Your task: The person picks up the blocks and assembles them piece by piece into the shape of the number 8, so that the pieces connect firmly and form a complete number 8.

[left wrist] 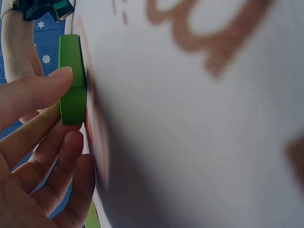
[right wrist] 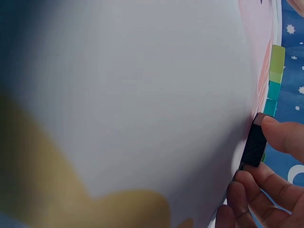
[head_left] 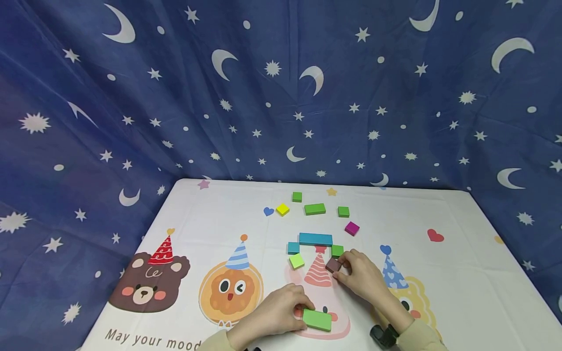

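Observation:
My left hand [head_left: 281,310] pinches a long light-green block [head_left: 317,320] near the table's front. In the left wrist view, the thumb lies across the green block [left wrist: 71,102], with a finger beneath it. Farther back, my right hand [head_left: 363,279] holds a small brown block [head_left: 333,265] between thumb and fingers. It looks almost black in the right wrist view, where the brown block [right wrist: 255,145] is close to the tabletop. Just behind it is a small green block [head_left: 337,251] by the right end of a long blue block [head_left: 315,239]. A teal block [head_left: 293,248] and a lime block [head_left: 296,261] lie on the left.
Toward the back lie a yellow block [head_left: 283,209], a magenta block [head_left: 352,228], a longer green block [head_left: 314,209] and two small green ones. The white tablecloth [head_left: 474,282] carries cartoon prints. Behind the table hangs a blue curtain [head_left: 263,97] with moons and stars.

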Motion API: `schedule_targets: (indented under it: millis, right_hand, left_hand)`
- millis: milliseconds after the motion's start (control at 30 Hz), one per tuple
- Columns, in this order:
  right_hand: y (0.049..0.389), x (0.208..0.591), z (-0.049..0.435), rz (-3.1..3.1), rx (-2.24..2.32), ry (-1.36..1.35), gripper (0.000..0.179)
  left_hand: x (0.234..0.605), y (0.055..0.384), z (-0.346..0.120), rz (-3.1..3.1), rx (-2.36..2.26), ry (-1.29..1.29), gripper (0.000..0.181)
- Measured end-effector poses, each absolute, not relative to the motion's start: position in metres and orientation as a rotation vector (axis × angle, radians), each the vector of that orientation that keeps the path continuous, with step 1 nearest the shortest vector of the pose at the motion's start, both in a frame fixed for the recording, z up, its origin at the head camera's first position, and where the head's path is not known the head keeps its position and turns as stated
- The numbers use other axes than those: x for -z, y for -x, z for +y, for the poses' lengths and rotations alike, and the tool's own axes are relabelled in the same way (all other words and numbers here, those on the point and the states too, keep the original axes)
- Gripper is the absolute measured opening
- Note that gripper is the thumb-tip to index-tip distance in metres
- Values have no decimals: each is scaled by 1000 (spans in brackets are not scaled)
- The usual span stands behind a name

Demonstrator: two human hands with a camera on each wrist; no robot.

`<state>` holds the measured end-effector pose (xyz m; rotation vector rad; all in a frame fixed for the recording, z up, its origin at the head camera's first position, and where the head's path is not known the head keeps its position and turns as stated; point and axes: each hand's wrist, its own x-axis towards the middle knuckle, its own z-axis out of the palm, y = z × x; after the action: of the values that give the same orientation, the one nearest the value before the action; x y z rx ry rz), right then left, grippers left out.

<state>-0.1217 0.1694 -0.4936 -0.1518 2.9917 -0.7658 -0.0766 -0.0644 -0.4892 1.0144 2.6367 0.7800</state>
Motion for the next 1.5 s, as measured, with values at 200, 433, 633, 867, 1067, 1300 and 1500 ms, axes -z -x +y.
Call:
schedule_targets:
  millis: [200, 433, 633, 867, 1067, 1300, 1500]
  right_hand:
    - [122, 494, 169, 2990, 765, 146, 30]
    - [122, 495, 169, 2988, 772, 142, 30]
    - [122, 494, 170, 2995, 768, 153, 30]
    - [122, 494, 170, 3003, 768, 163, 30]
    - [122, 495, 170, 2999, 766, 155, 30]
    - [121, 494, 170, 3000, 765, 150, 30]
    - [122, 493, 169, 2996, 766, 145, 30]
  left_hand:
    - [491, 77, -65, 2628, -822, -1009, 29]
    - [490, 81, -65, 2625, -883, -952, 30]
    - [488, 86, -64, 2627, -918, -881, 29]
    - [489, 95, -63, 2632, -993, -786, 29]
    - [492, 103, -62, 2665, -1020, -751, 30]
    - [493, 110, -60, 2713, -994, -764, 30]
    - [493, 115, -59, 2729, -982, -757, 30]
